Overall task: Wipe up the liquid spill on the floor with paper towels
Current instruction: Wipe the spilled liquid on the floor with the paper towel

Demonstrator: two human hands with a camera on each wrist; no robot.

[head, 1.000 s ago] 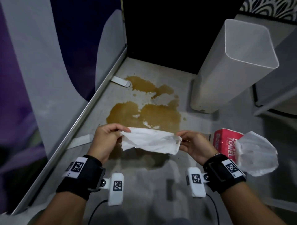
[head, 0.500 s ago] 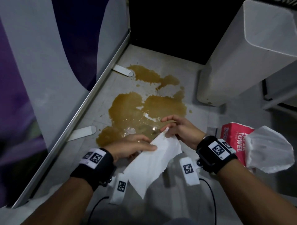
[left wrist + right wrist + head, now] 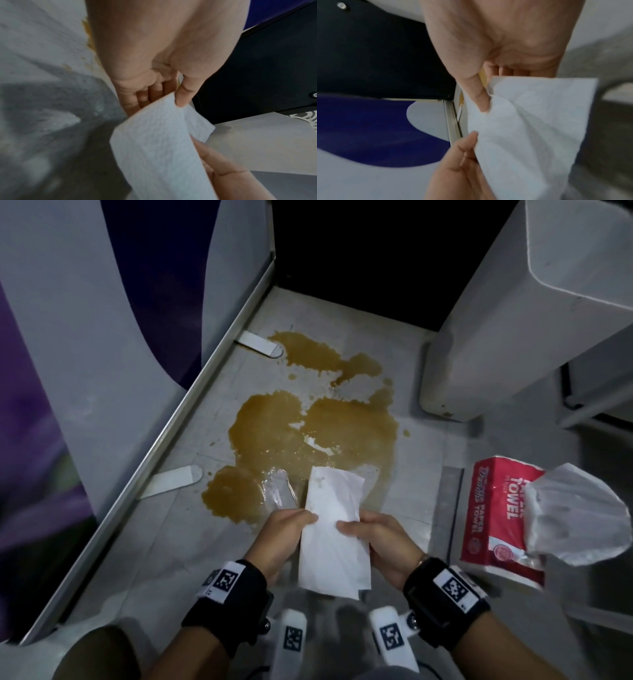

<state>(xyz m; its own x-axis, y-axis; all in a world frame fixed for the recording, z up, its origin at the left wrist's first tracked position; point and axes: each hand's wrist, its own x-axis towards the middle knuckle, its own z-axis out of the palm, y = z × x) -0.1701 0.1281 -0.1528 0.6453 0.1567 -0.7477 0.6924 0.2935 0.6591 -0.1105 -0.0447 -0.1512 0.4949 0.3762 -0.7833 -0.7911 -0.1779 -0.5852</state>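
A brown liquid spill point(image 3: 308, 433) spreads over the grey floor point(image 3: 191, 542) in several joined pools. I hold one white paper towel point(image 3: 334, 529) lengthwise above its near edge. My left hand point(image 3: 286, 530) pinches the towel's left edge, thumb on top point(image 3: 183, 97). My right hand point(image 3: 373, 537) pinches the right edge, and its thumb point(image 3: 481, 98) presses into the sheet point(image 3: 530, 121). The towel point(image 3: 157, 148) hangs folded between both hands, clear of the floor.
A red paper towel pack point(image 3: 496, 518) with a white sheet point(image 3: 575, 515) sticking out lies on the floor at right. A white bin point(image 3: 520, 313) stands at the back right. A purple-and-white panel point(image 3: 102, 337) with a metal base rail point(image 3: 164, 446) runs along the left.
The towel was stretched wide between both hands a second ago. Now it is turned lengthwise and folded narrower, with both hands drawn close together at its middle.
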